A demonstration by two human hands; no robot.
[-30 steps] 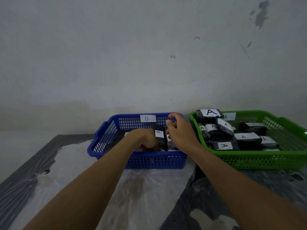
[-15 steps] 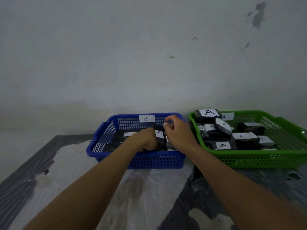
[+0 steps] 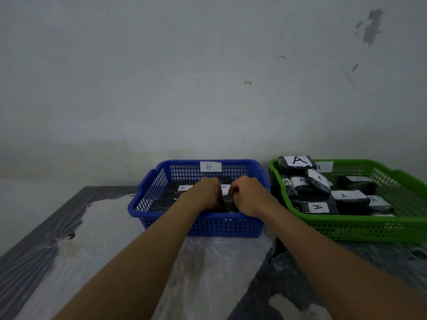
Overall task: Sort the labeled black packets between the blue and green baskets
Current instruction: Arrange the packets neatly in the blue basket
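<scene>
A blue basket [image 3: 201,225] tagged B stands at the middle of the table and holds black packets with B labels. Both my hands are down inside it. My left hand [image 3: 206,194] and my right hand [image 3: 248,196] grip a black packet [image 3: 224,189] between them, its white B label showing between the knuckles. Another B packet [image 3: 183,188] lies flat to the left of my left hand. To the right stands a green basket [image 3: 369,229] tagged A, with several black A-labelled packets [image 3: 318,207] piled inside.
The baskets stand side by side against a pale wall [image 3: 208,88]. The table [image 3: 104,262] is covered with crumpled clear and dark plastic sheeting, which lies bare in front of the baskets and to the left.
Both hands have sunk lower into the blue basket with the packet. The right hand's fingers, raised near the far rim before, now curl down beside the packet.
</scene>
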